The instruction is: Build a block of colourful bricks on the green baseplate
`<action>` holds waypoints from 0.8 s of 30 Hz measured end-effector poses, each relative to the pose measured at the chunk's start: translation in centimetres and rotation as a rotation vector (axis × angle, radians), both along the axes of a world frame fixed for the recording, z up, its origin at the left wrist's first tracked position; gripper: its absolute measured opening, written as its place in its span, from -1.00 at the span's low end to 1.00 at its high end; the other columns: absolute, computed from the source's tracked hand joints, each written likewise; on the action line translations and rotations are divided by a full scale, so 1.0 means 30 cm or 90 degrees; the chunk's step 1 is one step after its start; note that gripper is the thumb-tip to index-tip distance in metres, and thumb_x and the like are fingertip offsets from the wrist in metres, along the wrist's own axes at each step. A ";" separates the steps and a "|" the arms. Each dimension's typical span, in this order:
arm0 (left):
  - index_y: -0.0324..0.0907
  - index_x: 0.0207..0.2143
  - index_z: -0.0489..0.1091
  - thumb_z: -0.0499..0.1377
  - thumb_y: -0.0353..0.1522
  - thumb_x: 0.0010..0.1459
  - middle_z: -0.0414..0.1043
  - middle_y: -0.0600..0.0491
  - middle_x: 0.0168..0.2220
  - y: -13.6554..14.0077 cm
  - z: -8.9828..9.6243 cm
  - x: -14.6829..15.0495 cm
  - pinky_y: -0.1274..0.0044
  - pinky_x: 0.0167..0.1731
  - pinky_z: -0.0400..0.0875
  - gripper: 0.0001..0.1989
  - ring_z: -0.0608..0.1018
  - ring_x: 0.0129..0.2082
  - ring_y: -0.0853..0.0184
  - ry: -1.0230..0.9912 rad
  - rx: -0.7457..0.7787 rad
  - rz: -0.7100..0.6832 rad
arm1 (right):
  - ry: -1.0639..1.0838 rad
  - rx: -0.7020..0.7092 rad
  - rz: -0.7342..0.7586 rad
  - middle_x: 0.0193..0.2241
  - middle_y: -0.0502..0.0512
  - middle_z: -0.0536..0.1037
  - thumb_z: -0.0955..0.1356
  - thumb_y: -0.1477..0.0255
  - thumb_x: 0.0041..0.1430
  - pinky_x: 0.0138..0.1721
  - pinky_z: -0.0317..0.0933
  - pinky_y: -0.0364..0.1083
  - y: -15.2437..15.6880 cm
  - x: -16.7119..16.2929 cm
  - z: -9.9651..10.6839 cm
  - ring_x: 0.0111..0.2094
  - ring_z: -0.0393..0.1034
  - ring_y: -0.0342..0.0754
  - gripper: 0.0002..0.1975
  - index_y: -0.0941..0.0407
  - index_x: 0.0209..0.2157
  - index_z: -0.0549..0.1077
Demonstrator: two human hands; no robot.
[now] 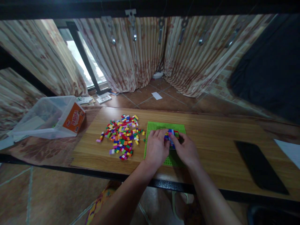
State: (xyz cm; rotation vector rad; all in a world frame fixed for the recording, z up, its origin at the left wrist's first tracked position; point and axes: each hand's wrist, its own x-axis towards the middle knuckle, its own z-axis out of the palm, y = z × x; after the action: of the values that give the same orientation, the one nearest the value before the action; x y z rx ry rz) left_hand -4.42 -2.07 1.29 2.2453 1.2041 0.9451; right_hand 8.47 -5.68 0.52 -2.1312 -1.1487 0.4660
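A green studded baseplate (pixel 152 125) lies on the wooden table board, partly covered by my hands. On it stands a small multicoloured toy brick build (pixel 172 132) with blue, red, yellow and green bricks showing. My left hand (pixel 157 145) closes on the build's left side, fingers curled over it. From the right, my right hand (pixel 187 149) grips the same build, its thumb pressed against the near face. The lower part of the build and most fingertips are hidden. To the left of the plate spreads a pile of loose toy bricks (pixel 124 134).
A clear plastic bin (pixel 47 125) with an orange label stands at the far left. A black flat slab (pixel 260 165) lies on the board (pixel 215 140) at right, with white paper (pixel 288 151) beyond it. Curtains (pixel 131 59) hang behind.
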 end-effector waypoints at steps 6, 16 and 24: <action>-0.16 -0.02 0.37 0.20 -0.50 0.08 0.49 0.02 -0.08 0.000 0.000 0.000 0.34 0.00 0.35 -0.63 0.41 -0.07 0.20 -0.002 -0.003 0.002 | 0.009 0.001 -0.014 -0.14 0.29 0.54 0.27 0.00 0.10 -0.11 0.25 0.08 0.011 -0.004 -0.006 -0.13 0.43 0.16 -0.41 0.19 -0.08 0.48; -0.17 0.00 0.35 0.16 -0.49 0.11 0.47 -0.02 -0.07 -0.004 0.000 0.000 0.31 0.02 0.34 -0.64 0.42 -0.07 0.19 0.012 -0.008 -0.003 | -0.005 0.041 -0.003 -0.20 0.28 0.55 0.27 0.02 0.09 -0.14 0.24 0.06 0.010 0.000 -0.028 -0.19 0.43 0.13 -0.45 0.19 -0.11 0.48; -0.19 -0.01 0.36 0.17 -0.51 0.06 0.48 -0.01 -0.07 -0.002 0.000 -0.005 0.33 0.02 0.34 -0.61 0.41 -0.06 0.20 -0.001 -0.002 -0.011 | 0.014 0.029 0.002 -0.18 0.30 0.54 0.29 0.04 0.09 -0.13 0.25 0.06 0.012 -0.002 -0.022 -0.16 0.43 0.13 -0.44 0.21 -0.08 0.46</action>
State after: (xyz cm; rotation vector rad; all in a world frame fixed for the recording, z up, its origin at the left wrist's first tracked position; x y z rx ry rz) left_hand -4.56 -2.13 1.29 2.2476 1.1830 0.9379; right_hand 8.40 -5.33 -0.14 -2.0809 -1.1403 0.4588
